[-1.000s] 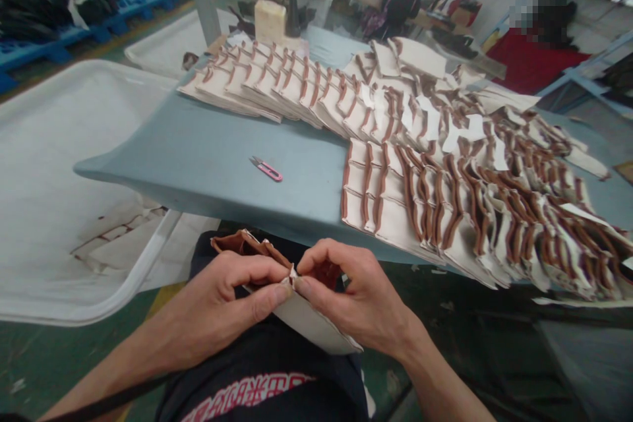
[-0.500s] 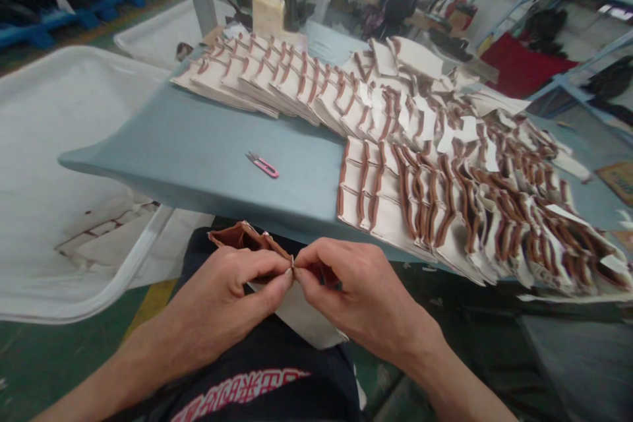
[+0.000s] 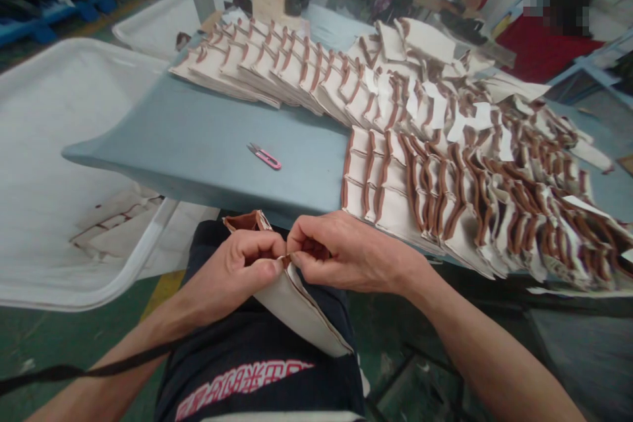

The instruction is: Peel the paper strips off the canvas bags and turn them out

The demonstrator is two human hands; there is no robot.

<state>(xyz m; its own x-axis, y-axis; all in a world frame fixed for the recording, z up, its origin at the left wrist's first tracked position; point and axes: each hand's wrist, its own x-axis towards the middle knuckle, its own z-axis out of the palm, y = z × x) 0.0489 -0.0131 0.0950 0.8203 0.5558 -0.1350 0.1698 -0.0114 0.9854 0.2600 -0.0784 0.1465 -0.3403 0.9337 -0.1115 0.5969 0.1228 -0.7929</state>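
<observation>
- Head view: the left hand (image 3: 237, 270) and the right hand (image 3: 341, 254) meet fingertip to fingertip, just below the near edge of the bench (image 3: 198, 145). Both pinch the brown top edge of one cloth piece (image 3: 301, 313).
- The cloth piece lies on the person's lap, under the bench edge, and slopes down over the leg.
- I think small, tight pinches close together work best here, so the edge does not slip or crease.
- On the bench, pink snips (image 3: 266, 156) lie alone near the middle. Rows of like pieces (image 3: 445, 178) cover its right side.
- A white tub (image 3: 49, 145) sits left of the bench.
</observation>
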